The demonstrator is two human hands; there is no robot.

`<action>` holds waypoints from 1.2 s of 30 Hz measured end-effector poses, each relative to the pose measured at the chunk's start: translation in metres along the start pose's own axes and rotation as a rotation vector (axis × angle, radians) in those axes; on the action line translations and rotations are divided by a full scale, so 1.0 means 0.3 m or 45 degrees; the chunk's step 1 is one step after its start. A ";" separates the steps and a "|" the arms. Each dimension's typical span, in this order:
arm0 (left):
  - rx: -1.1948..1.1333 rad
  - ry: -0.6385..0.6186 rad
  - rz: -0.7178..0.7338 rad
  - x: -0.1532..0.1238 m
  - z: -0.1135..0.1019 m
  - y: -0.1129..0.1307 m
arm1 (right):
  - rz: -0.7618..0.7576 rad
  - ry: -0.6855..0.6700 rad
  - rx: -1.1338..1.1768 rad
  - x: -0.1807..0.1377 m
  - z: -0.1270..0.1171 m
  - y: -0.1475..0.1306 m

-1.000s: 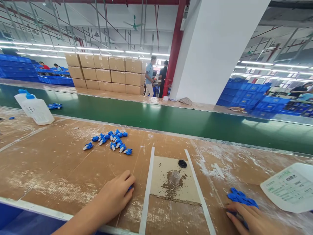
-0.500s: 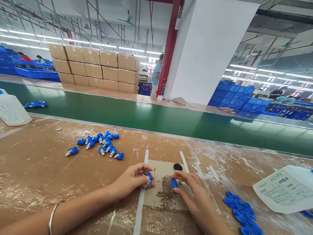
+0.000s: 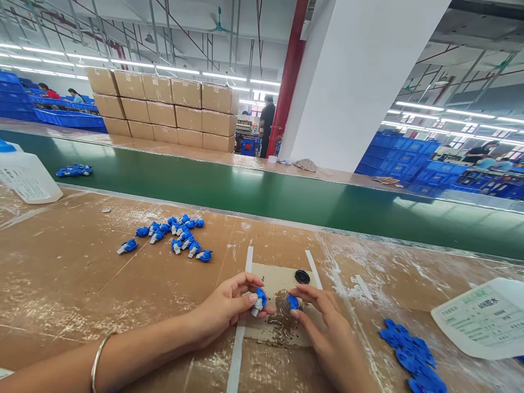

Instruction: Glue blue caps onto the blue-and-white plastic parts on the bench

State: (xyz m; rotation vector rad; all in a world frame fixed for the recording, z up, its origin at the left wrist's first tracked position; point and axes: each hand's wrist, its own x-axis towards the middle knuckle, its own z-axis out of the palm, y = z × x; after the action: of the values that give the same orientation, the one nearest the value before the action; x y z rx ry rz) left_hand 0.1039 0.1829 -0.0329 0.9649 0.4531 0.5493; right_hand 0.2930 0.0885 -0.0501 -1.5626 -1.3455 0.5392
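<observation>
My left hand [image 3: 229,308] pinches a small blue-and-white plastic part [image 3: 259,301] between thumb and fingers. Its white end points down and the blue piece sits on top. To its right, my right hand [image 3: 327,316] grips a small blue piece [image 3: 292,302] with thumb and fingertips, over a wet, shiny spot where a small clear dish seems to stand. Under both hands lies a beige cardboard sheet [image 3: 266,271], speckled with dark drops. A round black cap [image 3: 302,277] rests near its far edge, beyond my right hand.
Several blue-and-white parts [image 3: 184,234] lie left of centre. Flat blue pieces [image 3: 409,349] are piled at right, beside a white bottle [image 3: 483,319]. Another bottle [image 3: 28,174] stands far left. Beyond the table runs a green conveyor belt [image 3: 213,185] bearing a blue cluster [image 3: 73,170].
The part in my left hand has been turned and shows more of its white end. My right hand has stayed near the wet spot with its blue piece. The view has shifted slightly.
</observation>
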 end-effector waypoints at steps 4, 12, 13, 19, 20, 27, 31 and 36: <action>0.063 -0.047 0.076 -0.007 0.000 -0.016 | 0.283 0.039 0.712 -0.047 0.054 -0.051; -0.060 -0.044 0.092 -0.025 0.021 -0.026 | 0.418 0.142 1.431 -0.104 0.173 -0.086; -0.062 -0.041 0.098 -0.026 0.023 -0.026 | 0.409 0.144 1.442 -0.104 0.183 -0.085; -0.059 -0.081 0.116 -0.030 0.020 -0.030 | 0.392 0.088 1.378 -0.095 0.202 -0.072; -0.055 -0.083 0.120 -0.030 0.019 -0.031 | 0.384 0.097 1.340 -0.095 0.203 -0.070; -0.032 -0.066 0.135 -0.031 0.016 -0.031 | 0.405 0.286 1.261 -0.099 0.225 -0.078; 0.006 -0.014 0.125 -0.031 0.020 -0.028 | 0.336 0.401 0.893 -0.105 0.247 -0.089; 0.055 0.086 0.008 -0.036 0.019 -0.032 | 0.089 0.431 0.459 -0.120 0.304 -0.074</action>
State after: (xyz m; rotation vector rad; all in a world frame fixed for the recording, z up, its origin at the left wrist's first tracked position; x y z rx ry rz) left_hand 0.1012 0.1682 -0.0371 0.9919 0.5240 0.5810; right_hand 0.1966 0.0878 -0.0794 -1.3341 -0.8854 0.5020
